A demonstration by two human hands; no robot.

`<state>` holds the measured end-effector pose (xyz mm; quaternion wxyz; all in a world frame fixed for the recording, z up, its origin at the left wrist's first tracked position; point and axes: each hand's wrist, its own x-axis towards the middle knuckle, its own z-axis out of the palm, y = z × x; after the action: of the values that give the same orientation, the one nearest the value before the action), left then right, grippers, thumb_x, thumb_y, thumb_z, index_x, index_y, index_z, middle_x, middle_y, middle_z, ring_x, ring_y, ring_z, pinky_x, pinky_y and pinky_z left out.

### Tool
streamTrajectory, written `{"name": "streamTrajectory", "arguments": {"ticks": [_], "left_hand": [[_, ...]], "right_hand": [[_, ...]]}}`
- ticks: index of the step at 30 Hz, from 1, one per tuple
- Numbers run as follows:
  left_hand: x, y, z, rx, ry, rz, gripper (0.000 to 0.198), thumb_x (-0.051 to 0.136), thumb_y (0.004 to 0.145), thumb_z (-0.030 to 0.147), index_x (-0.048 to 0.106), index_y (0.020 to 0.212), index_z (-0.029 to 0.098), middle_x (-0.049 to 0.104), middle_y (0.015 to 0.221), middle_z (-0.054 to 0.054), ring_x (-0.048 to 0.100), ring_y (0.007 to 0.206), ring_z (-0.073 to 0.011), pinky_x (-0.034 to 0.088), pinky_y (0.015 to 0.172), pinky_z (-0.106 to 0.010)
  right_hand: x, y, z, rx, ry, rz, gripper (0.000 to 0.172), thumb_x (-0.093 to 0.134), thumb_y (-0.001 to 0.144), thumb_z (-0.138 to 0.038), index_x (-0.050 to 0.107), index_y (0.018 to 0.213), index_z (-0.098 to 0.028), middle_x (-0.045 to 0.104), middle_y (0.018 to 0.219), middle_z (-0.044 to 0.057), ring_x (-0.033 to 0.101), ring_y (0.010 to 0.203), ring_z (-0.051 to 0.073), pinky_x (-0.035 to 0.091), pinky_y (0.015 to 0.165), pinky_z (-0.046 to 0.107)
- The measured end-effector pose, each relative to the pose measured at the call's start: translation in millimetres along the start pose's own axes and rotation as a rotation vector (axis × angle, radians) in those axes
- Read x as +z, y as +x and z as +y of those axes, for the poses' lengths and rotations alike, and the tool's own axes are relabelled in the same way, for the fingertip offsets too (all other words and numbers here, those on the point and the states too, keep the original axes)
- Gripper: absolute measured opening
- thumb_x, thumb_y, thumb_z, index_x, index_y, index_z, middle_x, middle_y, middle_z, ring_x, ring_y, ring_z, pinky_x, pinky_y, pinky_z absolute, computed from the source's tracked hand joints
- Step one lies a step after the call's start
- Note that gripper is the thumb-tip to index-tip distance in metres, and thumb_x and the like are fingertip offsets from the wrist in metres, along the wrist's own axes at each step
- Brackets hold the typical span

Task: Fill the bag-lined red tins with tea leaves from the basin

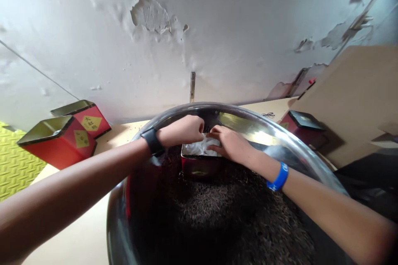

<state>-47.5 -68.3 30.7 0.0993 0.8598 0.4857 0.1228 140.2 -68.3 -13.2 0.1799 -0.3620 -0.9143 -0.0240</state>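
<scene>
A red tin (199, 167) stands upright in a large shiny metal basin (311, 158), among loose dark tea leaves (214, 207). White translucent plastic bag (199, 147) material fills its mouth. My left hand (188, 128), with a black watch at the wrist, is closed in a fist at the far left of the tin's mouth, gripping the bag; its fingertips are hidden. My right hand (231, 143), with a blue wristband, bends over the tin's right side. Its thumb and fingers are curled onto the bag.
Two open red tins (88, 140) with yellow labels stand on the pale table (81, 215) at left. Another dark red tin (303, 126) is right of the basin, near a cardboard sheet (360, 91). A peeling wall (217, 49) rises behind, and yellow matting (18, 165) lies far left.
</scene>
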Motion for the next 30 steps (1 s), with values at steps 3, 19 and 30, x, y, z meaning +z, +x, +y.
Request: {"name": "streamTrajectory", "arguments": {"ticks": [3, 19, 30], "left_hand": [[-5.0, -11.1, -13.2, -0.113, -0.425, 0.106, 0.016, 0.046, 0.071, 0.019, 0.056, 0.083, 0.015, 0.063, 0.076, -0.005, 0.059, 0.067, -0.0135, 0.043, 0.058, -0.023], [27.0, -27.6, -10.5, -0.069, -0.015, 0.145, 0.016, 0.045, 0.076, 0.021, 0.059, 0.078, 0.015, 0.061, 0.072, -0.006, 0.055, 0.064, -0.0153, 0.036, 0.058, -0.026], [33.2, -28.4, -30.3, -0.504, -0.975, 0.172, 0.012, 0.033, 0.08, 0.009, 0.039, 0.075, 0.018, 0.05, 0.071, 0.0, 0.05, 0.063, -0.0056, 0.045, 0.063, -0.019]], "right_hand": [[-0.7, 2.7, -2.1, 0.035, -0.031, -0.08, 0.028, 0.052, 0.079, -0.041, 0.065, 0.095, -0.022, 0.062, 0.094, 0.008, 0.055, 0.087, 0.022, 0.04, 0.07, 0.03], [-13.3, 2.8, -3.4, 0.245, 0.078, -0.163, 0.019, 0.046, 0.076, -0.019, 0.064, 0.077, -0.021, 0.065, 0.075, 0.006, 0.058, 0.069, 0.018, 0.037, 0.059, 0.028], [-14.9, 9.0, -3.4, 0.681, 0.976, 0.114, 0.007, 0.041, 0.081, -0.024, 0.046, 0.08, -0.019, 0.053, 0.063, 0.0, 0.045, 0.048, 0.009, 0.038, 0.048, 0.023]]}}
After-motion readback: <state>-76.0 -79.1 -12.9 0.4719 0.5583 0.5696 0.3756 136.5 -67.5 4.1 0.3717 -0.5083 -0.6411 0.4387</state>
